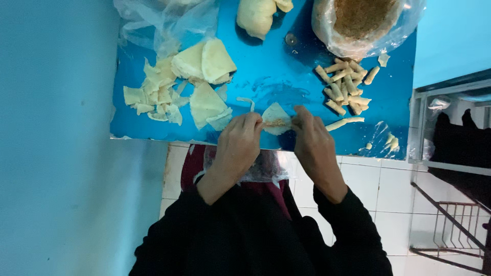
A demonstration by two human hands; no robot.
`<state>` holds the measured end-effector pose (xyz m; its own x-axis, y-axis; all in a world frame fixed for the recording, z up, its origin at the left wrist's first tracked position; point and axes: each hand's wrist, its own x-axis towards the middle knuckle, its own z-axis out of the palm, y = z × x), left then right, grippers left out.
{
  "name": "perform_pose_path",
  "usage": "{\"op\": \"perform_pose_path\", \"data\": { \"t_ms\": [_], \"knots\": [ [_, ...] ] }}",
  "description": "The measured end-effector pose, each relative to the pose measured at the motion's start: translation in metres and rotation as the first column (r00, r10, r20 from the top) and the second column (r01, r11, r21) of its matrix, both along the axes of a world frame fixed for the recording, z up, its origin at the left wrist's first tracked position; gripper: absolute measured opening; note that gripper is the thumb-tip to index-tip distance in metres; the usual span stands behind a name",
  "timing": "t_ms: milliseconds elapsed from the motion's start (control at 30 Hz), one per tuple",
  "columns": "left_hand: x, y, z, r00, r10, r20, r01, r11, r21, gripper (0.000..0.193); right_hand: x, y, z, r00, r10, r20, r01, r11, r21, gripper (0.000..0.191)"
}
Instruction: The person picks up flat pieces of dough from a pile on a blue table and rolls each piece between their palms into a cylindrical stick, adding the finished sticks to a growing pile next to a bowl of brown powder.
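Black sleeves [245, 230] – blue table [286, 66] over white floor tiles [381, 189] – blue wall [56, 138].

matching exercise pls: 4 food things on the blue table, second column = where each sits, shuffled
1. pale triangular dough wrapper with brown filling
2. pile of finished pale rolled sticks
3. heap of cut flat dough sheets
4. plastic-lined bowl of brown crumbly filling

a. top right corner of the table
b. between both hands, at the near edge
c. left part of the table
d. right of centre, below the bowl

Pairs: 1-b, 2-d, 3-c, 4-a
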<state>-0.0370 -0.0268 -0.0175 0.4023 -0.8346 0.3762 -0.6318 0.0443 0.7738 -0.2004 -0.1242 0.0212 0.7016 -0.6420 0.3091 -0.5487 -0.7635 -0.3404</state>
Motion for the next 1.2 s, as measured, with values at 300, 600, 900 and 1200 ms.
{"op": "perform_pose_path", "data": {
  "t_ms": [300,600,900,1200],
  "knots": [
    [-0.002,0.01,0.001,0.98,-0.146,-0.132,0.149,0.989,0.014,0.032,0.003,-0.002,0.009,0.998,0.054,-0.01,-0.05,0.973,0.226,0.055],
    [0.01,0.002,-0.017,0.943,-0.278,0.182,0.287,0.957,-0.027,0.038,0.007,0.004,0.01,0.995,0.072,0.073,-0.095,0.916,0.391,0.051],
    [0.011,-0.022,-0.018,0.916,-0.213,0.339,0.206,0.977,0.056,0.023,0.015,-0.007,0.009,0.977,0.204,-0.068,-0.194,0.972,0.13,0.062],
    [0.006,-0.019,-0.005,0.865,-0.145,0.479,0.16,0.987,0.01,0.028,0.027,-0.033,-0.003,0.973,0.186,0.136,-0.223,0.91,0.35,0.059]
  ]
}}
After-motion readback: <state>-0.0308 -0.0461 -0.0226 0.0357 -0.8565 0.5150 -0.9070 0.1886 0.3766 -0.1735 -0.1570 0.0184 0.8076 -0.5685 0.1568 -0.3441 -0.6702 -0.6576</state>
